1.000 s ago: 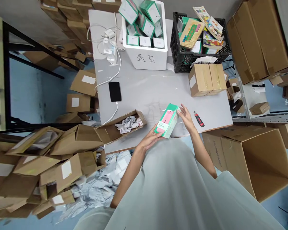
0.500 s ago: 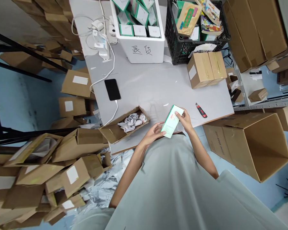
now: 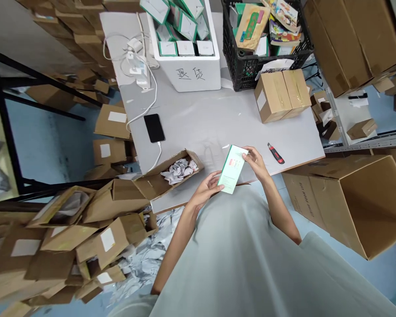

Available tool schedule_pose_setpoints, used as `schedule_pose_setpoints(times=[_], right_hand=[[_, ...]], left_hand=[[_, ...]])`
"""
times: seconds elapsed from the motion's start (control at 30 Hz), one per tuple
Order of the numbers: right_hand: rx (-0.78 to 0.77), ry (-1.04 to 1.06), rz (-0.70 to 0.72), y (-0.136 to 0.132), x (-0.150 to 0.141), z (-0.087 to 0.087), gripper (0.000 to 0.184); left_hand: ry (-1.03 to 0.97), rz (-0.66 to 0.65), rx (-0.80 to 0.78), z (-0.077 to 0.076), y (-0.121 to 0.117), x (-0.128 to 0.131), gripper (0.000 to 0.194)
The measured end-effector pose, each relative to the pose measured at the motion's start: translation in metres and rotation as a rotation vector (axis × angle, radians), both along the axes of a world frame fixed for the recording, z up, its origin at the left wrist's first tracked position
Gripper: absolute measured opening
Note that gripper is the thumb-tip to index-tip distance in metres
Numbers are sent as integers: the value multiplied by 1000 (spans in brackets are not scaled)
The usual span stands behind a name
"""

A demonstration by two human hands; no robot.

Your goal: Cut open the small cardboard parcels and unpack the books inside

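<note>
Between my two hands is a small green and white product box (image 3: 232, 169), tilted, its pale printed side facing up. My left hand (image 3: 205, 189) grips its lower left end, thumb on top. The upper right corner is pinched by my right hand (image 3: 255, 162), with some fingers hidden behind the box. Left of my hands lies an opened cardboard box (image 3: 152, 185) with crumpled paper (image 3: 178, 171) inside. A red and black utility knife (image 3: 276, 153) rests on the table to the right of my right hand.
On the table (image 3: 198, 119) stand a white foam bin (image 3: 199, 79) of green boxes, a black crate (image 3: 240, 70) with booklets, and two taped cartons (image 3: 282, 97). A phone (image 3: 154, 128) charges at left. Used cartons (image 3: 108, 240) pile up left; a large open carton (image 3: 317, 193) sits right.
The product box has been turned over, from its side with the pink picture to the pale printed side. Both hands keep hold of it. The camera view has shifted somewhat.
</note>
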State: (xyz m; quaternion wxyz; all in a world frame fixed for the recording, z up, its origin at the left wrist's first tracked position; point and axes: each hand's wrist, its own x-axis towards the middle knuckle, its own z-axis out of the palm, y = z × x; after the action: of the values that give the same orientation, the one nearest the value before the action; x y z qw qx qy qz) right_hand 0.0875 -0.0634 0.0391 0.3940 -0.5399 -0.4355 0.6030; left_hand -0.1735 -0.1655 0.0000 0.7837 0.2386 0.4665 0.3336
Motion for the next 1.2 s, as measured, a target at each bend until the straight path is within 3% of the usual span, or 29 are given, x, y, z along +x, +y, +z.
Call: schedule_pose_setpoints(times=[0.1,0.27,0.37,0.5,0.6,0.83,0.93,1.07,1.2], right_hand=[[-51,76,41,12,10,1,56],[-130,190,131,30,23,1,73],[-92,123,100,39,31,-6,70],[-60,31,69,50,40,-21,73],[-63,68,101,55,49,-24,82],[-203,309,282,54,68,-16,88],[-241,366,330,49,66,-15,84],[-225,324,262,46,63,-17,83],[-192,175,164,48,59,-23,91]], left_hand=[[-108,54,-49,5,-3,11,79],[-248,110,-94,15,-2,41,75],[-89,124,-63,18,8,64,75],[192,179,4,18,22,93,99],[165,208,3,20,27,106,104],[-149,304,-108,21,24,103,79],[-210,281,-134,19,26,99,75],[-87,236,-102,18,31,98,77],[109,268,-21,16,34,104,94]])
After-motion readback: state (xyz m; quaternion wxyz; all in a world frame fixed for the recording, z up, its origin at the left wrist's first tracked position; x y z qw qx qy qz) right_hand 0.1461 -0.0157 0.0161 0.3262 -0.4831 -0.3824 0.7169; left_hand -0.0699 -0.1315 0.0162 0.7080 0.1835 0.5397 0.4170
